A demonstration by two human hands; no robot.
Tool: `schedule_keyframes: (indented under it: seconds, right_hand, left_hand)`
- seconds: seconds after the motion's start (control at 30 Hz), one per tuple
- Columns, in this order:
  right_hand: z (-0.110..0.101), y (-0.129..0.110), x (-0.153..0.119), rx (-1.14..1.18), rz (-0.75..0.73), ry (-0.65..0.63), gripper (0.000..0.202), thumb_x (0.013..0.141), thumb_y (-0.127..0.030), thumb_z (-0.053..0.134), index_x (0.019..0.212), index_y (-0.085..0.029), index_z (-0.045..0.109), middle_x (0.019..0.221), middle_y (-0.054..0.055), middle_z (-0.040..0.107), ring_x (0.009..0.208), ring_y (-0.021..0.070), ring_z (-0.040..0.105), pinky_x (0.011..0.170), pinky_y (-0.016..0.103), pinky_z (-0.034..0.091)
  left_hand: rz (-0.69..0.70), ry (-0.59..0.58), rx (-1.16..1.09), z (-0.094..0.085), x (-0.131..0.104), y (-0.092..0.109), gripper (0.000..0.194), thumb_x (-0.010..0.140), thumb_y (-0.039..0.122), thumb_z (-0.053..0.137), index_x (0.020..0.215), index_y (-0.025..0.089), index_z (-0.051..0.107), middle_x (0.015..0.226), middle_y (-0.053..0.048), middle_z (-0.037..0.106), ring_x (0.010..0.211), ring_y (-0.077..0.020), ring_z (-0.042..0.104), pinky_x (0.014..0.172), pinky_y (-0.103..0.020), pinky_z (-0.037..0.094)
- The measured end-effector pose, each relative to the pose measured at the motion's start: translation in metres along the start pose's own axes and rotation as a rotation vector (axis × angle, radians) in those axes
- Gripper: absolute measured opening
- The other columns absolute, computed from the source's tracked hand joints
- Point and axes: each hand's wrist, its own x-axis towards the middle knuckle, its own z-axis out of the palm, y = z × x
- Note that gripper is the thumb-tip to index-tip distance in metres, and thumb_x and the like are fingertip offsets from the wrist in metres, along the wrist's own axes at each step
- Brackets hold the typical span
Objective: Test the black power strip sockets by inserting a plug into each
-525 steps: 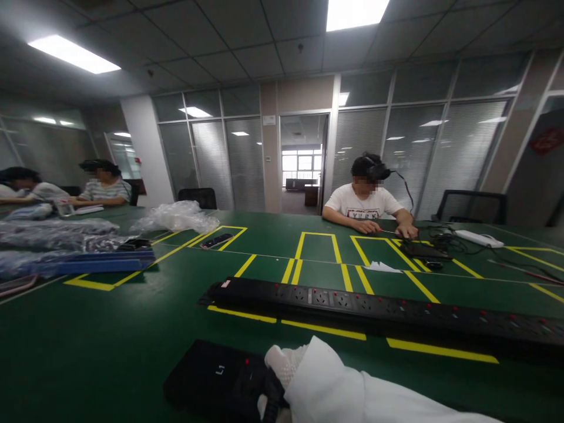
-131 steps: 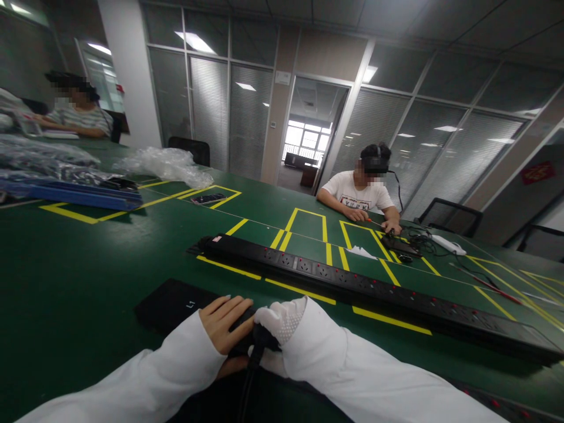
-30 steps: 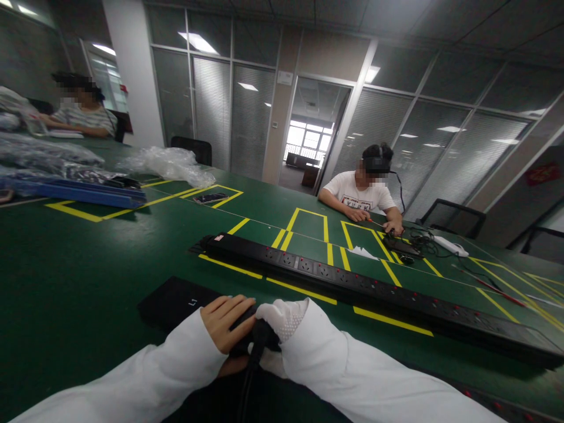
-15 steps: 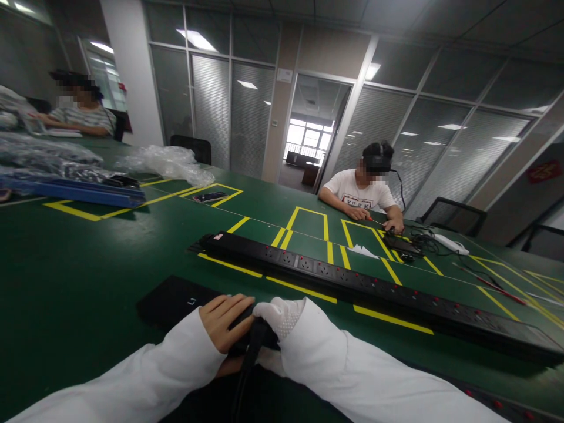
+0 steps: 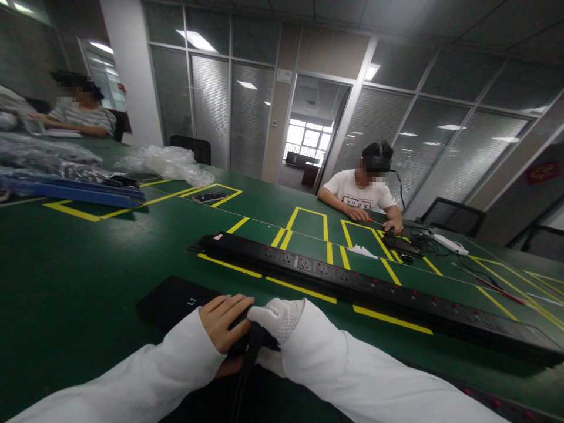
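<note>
A bare left hand point(image 5: 227, 320) lies with fingers spread across a black power strip point(image 5: 174, 296) marked "L1", grasping it near the bottom centre of the view. Just beside it, touching or nearly so, a right hand point(image 5: 278, 320) in a white dotted glove grips a black plug point(image 5: 259, 336); whether the plug sits in a socket is hidden. A black cable point(image 5: 239, 388) hangs from the plug toward the viewer. Beyond the hands, a second, longer black strip point(image 5: 352, 276) with a row of sockets lies diagonally on a green table point(image 5: 97, 258) marked with yellow tape point(image 5: 301, 289). Farther left are a phone point(image 5: 210, 198), crumpled clear plastic point(image 5: 165, 164) and a blue bar point(image 5: 88, 192). Across the table sits a person in a white T-shirt point(image 5: 359, 189), wearing a headset point(image 5: 378, 157).
</note>
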Motion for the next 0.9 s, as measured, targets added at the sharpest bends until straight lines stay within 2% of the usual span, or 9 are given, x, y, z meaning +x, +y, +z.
schedule_keyframes:
  seconds: [0.1,0.2,0.47,0.77,0.9]
  right_hand:
    - [-0.0017,-0.0006,0.0037,-0.037,0.022,-0.009,0.046,0.083,-0.045,0.053,0.122,-0.020,0.049,0.097,0.005,0.059,0.080,0.0157,0.057,0.066,0.026,0.044]
    - [-0.0028,-0.0010,0.0068,-0.104,0.066,-0.055,0.044,0.079,-0.045,0.056,0.118,-0.025,0.051,0.093,0.003,0.060,0.075,0.0168,0.058,0.059,0.024,0.041]
    - [-0.0037,0.0000,0.0046,-0.117,0.097,-0.046,0.040,0.078,-0.048,0.056,0.112,-0.027,0.054,0.092,0.000,0.063,0.074,0.0164,0.057,0.060,0.024,0.037]
    - [-0.0036,0.0000,0.0040,-0.113,0.107,-0.034,0.041,0.079,-0.048,0.054,0.115,-0.029,0.051,0.091,0.000,0.063,0.075,0.0167,0.059,0.060,0.024,0.036]
    - [0.0027,0.0033,0.0066,-0.158,0.045,-0.015,0.047,0.077,-0.046,0.056,0.119,-0.029,0.047,0.095,0.000,0.063,0.073,0.0164,0.059,0.057,0.024,0.035]
  left_hand:
    - [0.009,0.015,0.021,0.0022,-0.0007,-0.0004,0.021,0.080,0.026,0.053,0.099,0.020,0.059,0.118,-0.012,0.060,0.105,-0.0278,0.057,0.082,-0.041,0.045]
    - [-0.002,0.018,0.035,0.0036,-0.0010,0.0002,0.019,0.080,0.023,0.054,0.098,0.020,0.060,0.118,-0.012,0.060,0.105,-0.0276,0.057,0.084,-0.042,0.045]
    - [-0.043,-0.002,-0.044,0.0001,0.0009,0.0026,0.034,0.077,0.044,0.056,0.101,0.020,0.060,0.119,-0.014,0.059,0.106,-0.0305,0.055,0.082,-0.043,0.043]
    - [-0.047,-0.019,-0.039,0.0006,-0.0002,0.0035,0.039,0.075,0.044,0.056,0.105,0.020,0.058,0.121,-0.015,0.057,0.107,-0.0310,0.054,0.084,-0.045,0.041]
    - [-0.041,-0.021,-0.036,0.0002,-0.0009,0.0026,0.039,0.076,0.044,0.056,0.106,0.020,0.058,0.121,-0.015,0.057,0.108,-0.0312,0.054,0.084,-0.045,0.042]
